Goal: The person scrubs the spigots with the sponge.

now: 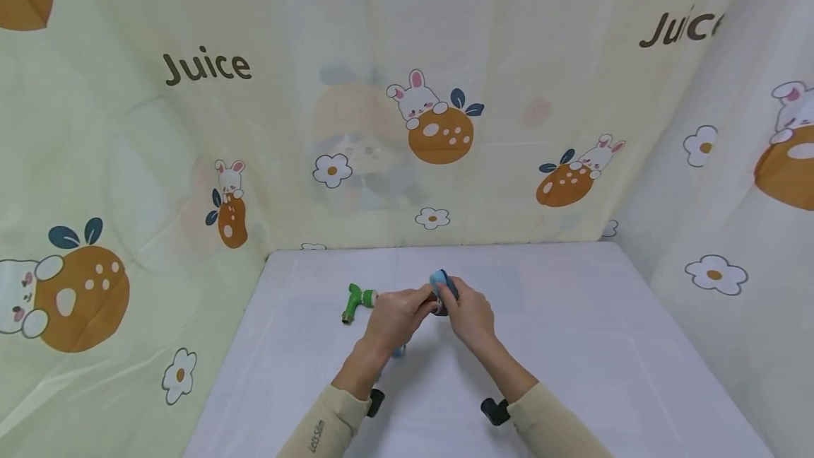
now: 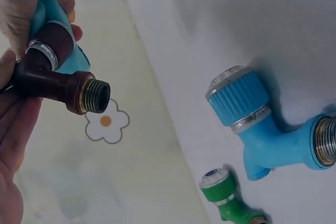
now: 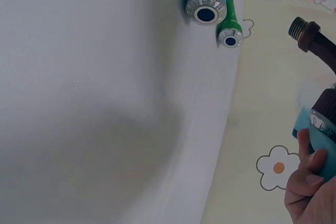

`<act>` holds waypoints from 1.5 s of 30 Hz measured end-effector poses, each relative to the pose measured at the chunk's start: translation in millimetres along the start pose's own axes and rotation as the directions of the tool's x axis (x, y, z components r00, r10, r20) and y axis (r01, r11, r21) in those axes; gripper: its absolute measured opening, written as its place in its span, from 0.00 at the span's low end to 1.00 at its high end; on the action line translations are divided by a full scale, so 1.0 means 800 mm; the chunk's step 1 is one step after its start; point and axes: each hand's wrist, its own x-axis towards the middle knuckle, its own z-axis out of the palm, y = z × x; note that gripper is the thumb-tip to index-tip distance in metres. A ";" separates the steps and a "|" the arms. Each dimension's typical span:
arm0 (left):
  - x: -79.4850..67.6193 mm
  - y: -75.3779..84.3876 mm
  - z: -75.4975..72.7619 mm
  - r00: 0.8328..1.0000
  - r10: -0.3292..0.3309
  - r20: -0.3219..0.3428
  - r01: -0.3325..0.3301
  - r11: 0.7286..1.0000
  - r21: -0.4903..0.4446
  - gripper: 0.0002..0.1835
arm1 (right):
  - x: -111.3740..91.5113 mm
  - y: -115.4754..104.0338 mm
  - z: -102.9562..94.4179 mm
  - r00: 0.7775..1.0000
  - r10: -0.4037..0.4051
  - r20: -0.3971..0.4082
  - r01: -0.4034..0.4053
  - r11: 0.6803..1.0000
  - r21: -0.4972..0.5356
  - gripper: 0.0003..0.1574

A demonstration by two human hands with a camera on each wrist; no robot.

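A dark maroon tap [image 2: 50, 83] with a ribbed knob and a threaded brass end is held up above the table between both hands. My left hand [image 1: 396, 316] grips the tap's body, fingers and thumb about it. My right hand [image 1: 472, 313] pinches a light blue cloth [image 1: 439, 278] against the knob [image 2: 54, 40]. From the right wrist view, the cloth [image 3: 320, 148] wraps part of the knob's end, and the right hand [image 3: 315, 195] shows only at the edge. In the head view, the hands cover much of the tap.
A green tap [image 1: 354, 302] lies on the white table [image 1: 572, 345], left of the hands. Nearer lies a blue tap [image 2: 252, 124], mostly hidden under the left forearm in the head view. A printed curtain [image 1: 292, 126] hangs around the table's back and sides.
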 end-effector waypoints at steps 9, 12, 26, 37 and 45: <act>-0.001 0.002 -0.001 0.989 -0.132 0.067 0.136 0.988 -0.070 0.07 | -0.005 0.014 0.000 0.997 0.072 -0.032 -0.067 0.987 0.146 0.30; -0.001 0.001 0.000 0.981 -0.180 0.068 0.186 0.979 -0.084 0.07 | -0.006 0.014 -0.001 0.995 0.088 -0.043 -0.078 0.978 0.196 0.31; -0.008 -0.017 -0.001 0.845 -0.522 0.113 0.517 0.748 -0.417 0.06 | -0.010 0.012 -0.018 0.990 0.141 0.004 -0.132 0.916 0.379 0.33; -0.039 -0.041 0.016 0.689 -0.580 0.434 0.719 0.475 -0.507 0.09 | -0.014 0.020 -0.014 0.982 0.159 0.100 -0.186 0.901 0.392 0.44; -0.062 -0.040 0.038 0.659 -0.537 0.527 0.748 0.540 -0.385 0.05 | -0.015 0.016 -0.007 0.991 0.097 0.092 -0.124 0.919 0.373 0.40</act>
